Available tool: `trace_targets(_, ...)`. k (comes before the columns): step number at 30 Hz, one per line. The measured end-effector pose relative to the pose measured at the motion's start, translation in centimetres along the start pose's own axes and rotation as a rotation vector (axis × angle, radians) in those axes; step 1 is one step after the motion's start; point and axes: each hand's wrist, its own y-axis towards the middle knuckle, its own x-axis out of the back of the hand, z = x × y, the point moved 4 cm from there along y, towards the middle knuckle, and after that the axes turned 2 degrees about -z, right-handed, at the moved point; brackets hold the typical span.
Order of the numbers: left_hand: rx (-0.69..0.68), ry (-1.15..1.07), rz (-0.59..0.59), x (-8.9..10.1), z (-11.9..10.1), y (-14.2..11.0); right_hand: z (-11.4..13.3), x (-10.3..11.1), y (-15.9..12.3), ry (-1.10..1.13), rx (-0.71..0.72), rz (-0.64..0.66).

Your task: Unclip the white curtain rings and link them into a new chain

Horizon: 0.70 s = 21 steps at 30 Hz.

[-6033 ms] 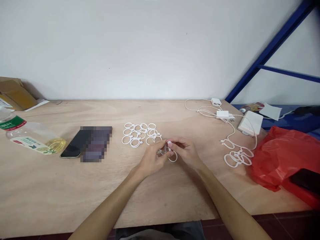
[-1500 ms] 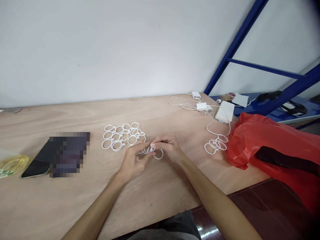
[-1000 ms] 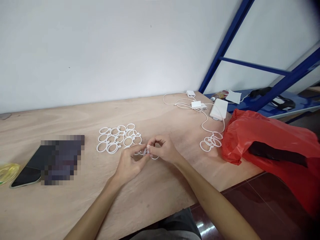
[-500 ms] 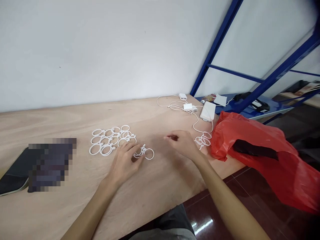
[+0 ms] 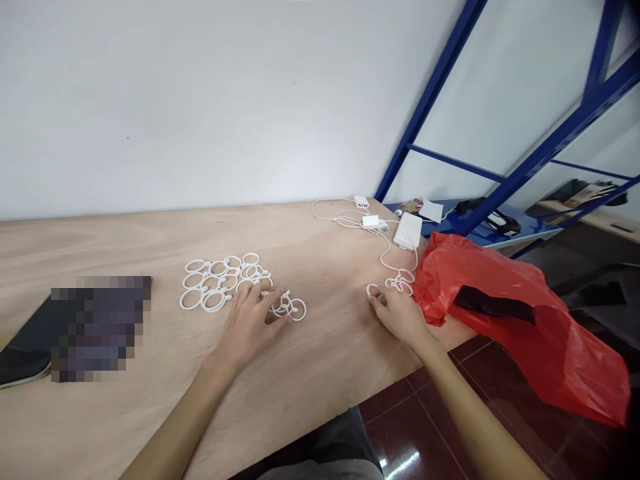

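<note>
Head view: the left hand [image 5: 251,325], thumb and fingers apart, is between the big ring cluster [image 5: 207,275] on the left and a small ring group [image 5: 289,305]. Farther right, the right hand [image 5: 400,315] has its fingertips at a white ring [image 5: 369,289]; I cannot tell whether they grip it. Other rings [image 5: 399,285] lie beyond, beside the red bag [image 5: 500,273].

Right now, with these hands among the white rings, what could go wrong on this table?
The cable runs right by the small pile of rings near the right hand, so one might snag. The left hand is close to overlapping rings and could nudge them. The red bag hangs partly off the table and may slip.
</note>
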Motion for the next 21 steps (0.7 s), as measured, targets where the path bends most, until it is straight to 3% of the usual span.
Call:
trace_targets(5,0.022,-0.037,0.046,0.4,-0.4,0.0,4.4,-1.0,-1.5,0.508,0.311,0.018)
trace_targets(10,0.017,-0.084,0.039,1.6,-1.1,0.0,9.3,-2.6,-3.4,0.945,0.364,0.133)
trace_targets(14,0.173,-0.435,0.032,2.6,-0.9,0.5,12.2,-3.5,-3.7,1.151,0.384,0.191)
trace_targets(17,0.305,-0.789,0.117,2.6,-0.9,0.7,13.6,-4.0,-3.2,1.277,0.408,0.257)
trace_targets(21,0.307,-0.994,0.195,2.4,-1.6,0.8,14.5,-4.5,-2.6,1.361,0.406,0.327)
